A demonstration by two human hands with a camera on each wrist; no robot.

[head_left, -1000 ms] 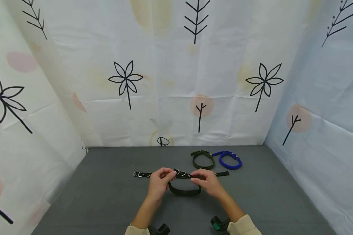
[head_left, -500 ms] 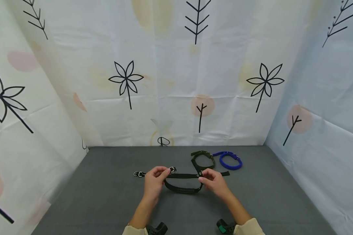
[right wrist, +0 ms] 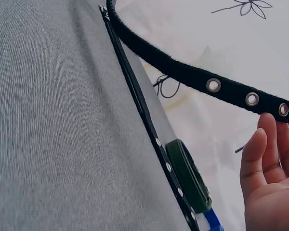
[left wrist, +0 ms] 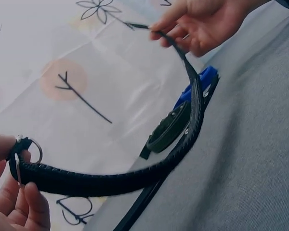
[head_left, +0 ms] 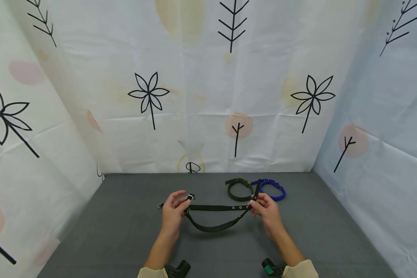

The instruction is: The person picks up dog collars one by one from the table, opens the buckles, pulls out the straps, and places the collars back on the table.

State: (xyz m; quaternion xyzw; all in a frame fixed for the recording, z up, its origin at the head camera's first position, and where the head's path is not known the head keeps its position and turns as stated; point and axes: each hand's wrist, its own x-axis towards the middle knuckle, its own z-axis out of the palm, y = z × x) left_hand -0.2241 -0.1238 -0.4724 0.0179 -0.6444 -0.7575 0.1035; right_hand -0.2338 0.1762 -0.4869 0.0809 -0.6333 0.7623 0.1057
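Observation:
A black collar [head_left: 213,229] hangs in a sagging curve between my two hands. My left hand [head_left: 173,214] pinches its buckle end, where a metal buckle [head_left: 190,197] and a ring [left wrist: 37,151] show. At the other end my right hand [head_left: 268,212] pinches the strap beside a row of metal eyelets [right wrist: 252,99], with the tip sticking up past the fingers. Behind it, a second black collar [head_left: 212,208] lies straight on the table, its left end partly hidden by my left hand.
A green collar [head_left: 241,199] and a blue collar [head_left: 272,198], each fastened in a loop, lie side by side at the back right of the grey table [head_left: 132,231]. White printed cloth [head_left: 194,135] walls the back and sides.
My hands have drawn apart, left hand leftward and right hand rightward. The held collar has gone from a closed loop to an undone strap, its end now out of the buckle.

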